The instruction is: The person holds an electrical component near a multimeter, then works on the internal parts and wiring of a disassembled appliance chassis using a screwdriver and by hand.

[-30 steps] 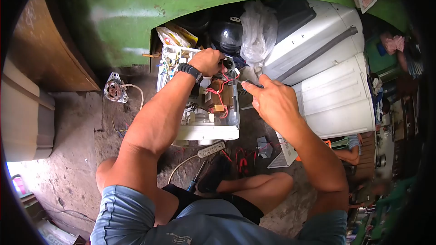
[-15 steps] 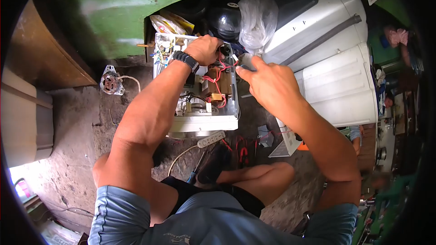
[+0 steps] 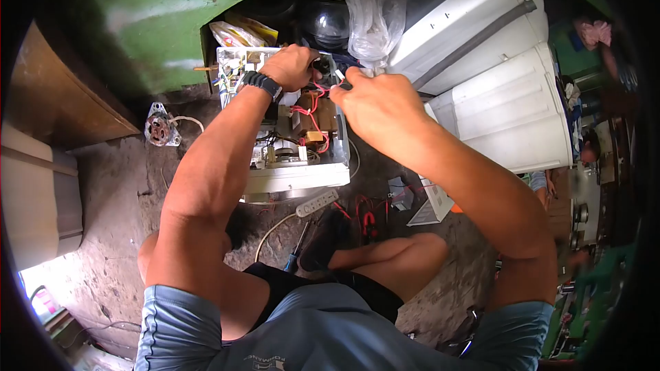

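A white appliance housing [image 3: 295,177] stands upended in front of me, with red wires [image 3: 311,111], a yellow block [image 3: 314,137] and other parts inside. My left hand [image 3: 289,67], with a black watch on its wrist, reaches over the top of the housing. Its fingers curl down at the far right corner, and what they hold is hidden. My right hand [image 3: 377,98] is closed at the housing's right edge, thumb and fingers together near a white connector. The tool seen in it earlier is now mostly hidden behind the fingers.
A power strip [image 3: 317,203], red-handled pliers [image 3: 370,224] and a blue-handled screwdriver [image 3: 293,258] lie near my legs. A motor [image 3: 161,128] sits at left. White panels [image 3: 502,113] lean at right, and a plastic bag [image 3: 375,17] hangs behind. Part of another person shows at far right.
My right hand has moved left and up against the housing's edge, and the shaft of its screwdriver-like tool no longer shows. My left hand stays at the far corner. The view has shifted slightly.
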The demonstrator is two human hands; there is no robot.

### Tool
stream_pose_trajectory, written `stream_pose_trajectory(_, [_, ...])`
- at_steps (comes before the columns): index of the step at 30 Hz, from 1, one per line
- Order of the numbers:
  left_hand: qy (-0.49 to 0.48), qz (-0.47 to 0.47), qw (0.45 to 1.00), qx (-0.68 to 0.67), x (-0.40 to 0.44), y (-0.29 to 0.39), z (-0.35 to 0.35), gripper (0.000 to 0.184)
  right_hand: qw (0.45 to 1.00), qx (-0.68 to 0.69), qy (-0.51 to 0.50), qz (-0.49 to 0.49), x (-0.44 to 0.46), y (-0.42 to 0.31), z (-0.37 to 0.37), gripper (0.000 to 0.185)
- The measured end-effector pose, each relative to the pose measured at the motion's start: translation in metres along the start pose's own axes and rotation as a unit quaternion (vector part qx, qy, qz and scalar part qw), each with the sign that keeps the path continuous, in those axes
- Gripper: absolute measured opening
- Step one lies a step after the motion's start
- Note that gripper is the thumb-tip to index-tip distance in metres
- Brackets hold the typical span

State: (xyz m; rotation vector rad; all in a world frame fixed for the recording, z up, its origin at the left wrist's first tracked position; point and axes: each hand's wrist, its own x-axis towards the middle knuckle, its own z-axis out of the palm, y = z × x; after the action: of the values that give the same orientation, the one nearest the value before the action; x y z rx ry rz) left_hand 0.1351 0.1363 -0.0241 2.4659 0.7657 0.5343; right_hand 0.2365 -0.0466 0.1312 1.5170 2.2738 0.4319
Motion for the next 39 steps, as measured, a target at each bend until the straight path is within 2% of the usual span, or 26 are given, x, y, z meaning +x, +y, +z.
stream_pose_trajectory(5, [-0.008,-0.013,1.0,-0.003,-0.001,0.004,-0.001,0.03,0.998,0.051,-0.017,0.042,-0.002,-0.003,-0.001,0.024])
stream_pose_trajectory(7, [0.004,0.004,1.0,-0.006,0.0,0.002,0.0,0.033,0.999,0.014,-0.029,-0.021,-0.002,-0.01,-0.002,0.023])
stream_pose_trajectory(9, [0.011,0.012,1.0,-0.003,-0.002,0.002,0.002,0.036,0.998,-0.022,-0.06,-0.022,-0.002,-0.014,-0.001,0.028])
stream_pose_trajectory(11, [0.004,0.005,1.0,-0.001,-0.001,0.004,0.002,0.037,0.993,0.072,-0.075,0.047,0.002,-0.001,-0.006,0.032])
stream_pose_trajectory(13, [-0.002,-0.002,1.0,0.003,-0.002,0.002,0.001,0.038,0.989,0.113,-0.075,0.056,0.005,0.006,-0.006,0.033])
stream_pose_trajectory(15, [-0.004,0.005,1.0,-0.006,-0.001,0.003,0.001,0.039,0.994,0.082,-0.061,0.038,0.005,0.004,-0.001,0.03])
stream_pose_trajectory(16, [-0.004,-0.002,1.0,-0.017,0.0,0.002,0.002,0.038,0.999,0.044,-0.024,-0.006,0.002,0.001,0.002,0.025])
stream_pose_trajectory(19, [0.003,0.004,1.0,-0.016,-0.001,0.001,0.001,0.039,0.998,-0.035,0.005,-0.059,-0.006,-0.007,0.007,0.022])
stream_pose_trajectory(23, [-0.009,-0.013,1.0,-0.025,-0.001,0.005,-0.002,0.037,0.997,-0.037,-0.001,-0.072,-0.007,-0.008,0.008,0.023])
stream_pose_trajectory(27, [-0.012,-0.015,1.0,-0.02,0.0,0.008,-0.004,0.036,0.998,-0.051,-0.004,-0.039,-0.006,-0.014,0.006,0.022])
stream_pose_trajectory(29, [-0.004,-0.019,1.0,-0.011,-0.001,0.008,-0.007,0.036,1.0,0.021,0.009,-0.013,0.0,-0.007,0.005,0.02])
stream_pose_trajectory(30, [-0.005,-0.02,1.0,-0.01,-0.001,0.007,-0.006,0.036,1.0,0.02,0.012,-0.016,0.001,-0.007,0.005,0.02])
stream_pose_trajectory(32, [-0.005,-0.014,1.0,-0.014,0.0,0.007,-0.005,0.036,0.994,-0.073,-0.008,-0.084,-0.007,-0.011,0.005,0.019])
stream_pose_trajectory(37, [0.0,-0.009,1.0,-0.008,0.0,0.006,0.0,0.035,0.992,-0.081,-0.005,-0.094,-0.012,-0.015,0.016,0.021])
stream_pose_trajectory(39, [-0.017,0.003,1.0,-0.011,0.0,0.006,-0.001,0.042,0.998,-0.016,0.054,-0.014,-0.013,-0.014,0.015,0.023])
